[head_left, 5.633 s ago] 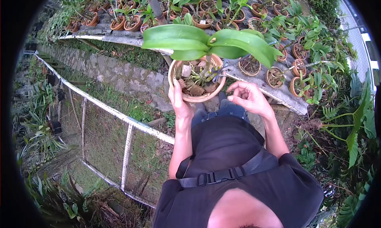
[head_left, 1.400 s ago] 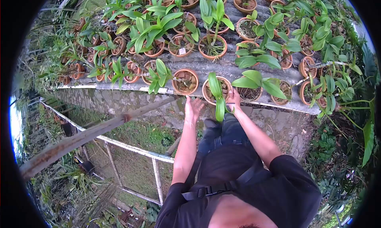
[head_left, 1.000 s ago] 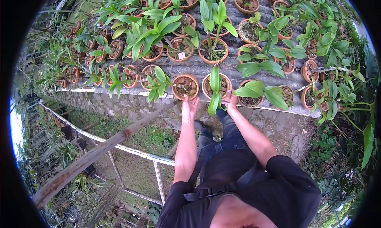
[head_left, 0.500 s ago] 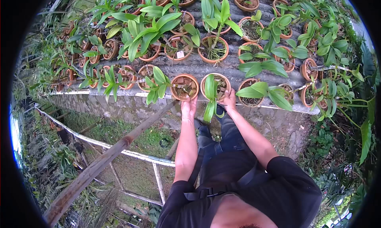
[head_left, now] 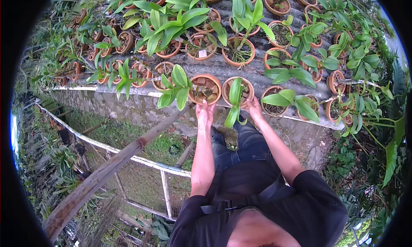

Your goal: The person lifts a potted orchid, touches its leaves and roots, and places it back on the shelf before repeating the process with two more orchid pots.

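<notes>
My left hand (head_left: 204, 112) grips the near side of a round terracotta pot (head_left: 206, 75), its thumb over the rim. Brownish chunks fill that pot, and a plant with broad green leaves (head_left: 180, 77) leans out of it to the left. My right hand (head_left: 255, 108) is closed on the near right rim of a second terracotta pot (head_left: 238, 78). Long green leaves (head_left: 234, 94) hang from this one over its front edge. The two pots stand side by side at the near edge of the corrugated surface (head_left: 171, 102), close together. The fingers beneath both pots are hidden.
Several rows of potted plants (head_left: 238, 53) cover the grey corrugated surface behind. Another pot (head_left: 274, 111) sits just right of my right hand. A wooden pole (head_left: 116, 161) slants up from the lower left, beside a pale metal frame (head_left: 167, 191). Dense foliage (head_left: 356, 157) borders the right.
The whole view has shifted a little, with the pots moving right and up in it. The pot in my left hand looks slightly larger. Both hands keep their hold.
</notes>
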`<state>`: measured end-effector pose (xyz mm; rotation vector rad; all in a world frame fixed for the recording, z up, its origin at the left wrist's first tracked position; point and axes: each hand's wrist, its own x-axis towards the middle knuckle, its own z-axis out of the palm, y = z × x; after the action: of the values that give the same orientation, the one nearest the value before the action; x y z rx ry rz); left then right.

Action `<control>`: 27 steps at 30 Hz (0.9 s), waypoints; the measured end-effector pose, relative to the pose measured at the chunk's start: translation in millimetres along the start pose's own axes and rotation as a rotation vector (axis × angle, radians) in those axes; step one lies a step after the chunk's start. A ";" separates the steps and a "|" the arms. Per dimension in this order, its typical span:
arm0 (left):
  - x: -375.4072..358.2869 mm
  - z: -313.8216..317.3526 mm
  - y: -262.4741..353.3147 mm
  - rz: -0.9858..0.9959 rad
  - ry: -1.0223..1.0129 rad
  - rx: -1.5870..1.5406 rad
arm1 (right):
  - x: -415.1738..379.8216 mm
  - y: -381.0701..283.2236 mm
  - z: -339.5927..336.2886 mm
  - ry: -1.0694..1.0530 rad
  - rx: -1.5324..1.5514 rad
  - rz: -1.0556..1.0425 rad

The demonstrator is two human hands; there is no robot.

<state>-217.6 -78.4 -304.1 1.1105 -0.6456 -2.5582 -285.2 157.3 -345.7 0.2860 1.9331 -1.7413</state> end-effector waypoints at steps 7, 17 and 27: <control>-20.4 51.8 44.8 0.093 -0.119 0.137 | -32.9 -78.8 -5.1 -0.044 -0.008 0.394; -72.8 104.1 90.1 0.151 -0.220 0.271 | -81.1 -165.3 -19.0 0.086 -0.233 -0.215; -114.9 105.8 103.6 0.119 -0.267 0.338 | -126.2 -319.9 0.6 -0.075 -0.352 -0.738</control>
<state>-211.8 -89.2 -117.1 0.7943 -1.2080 -2.5759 -333.3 131.1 -6.2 -0.6912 2.4115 -1.7159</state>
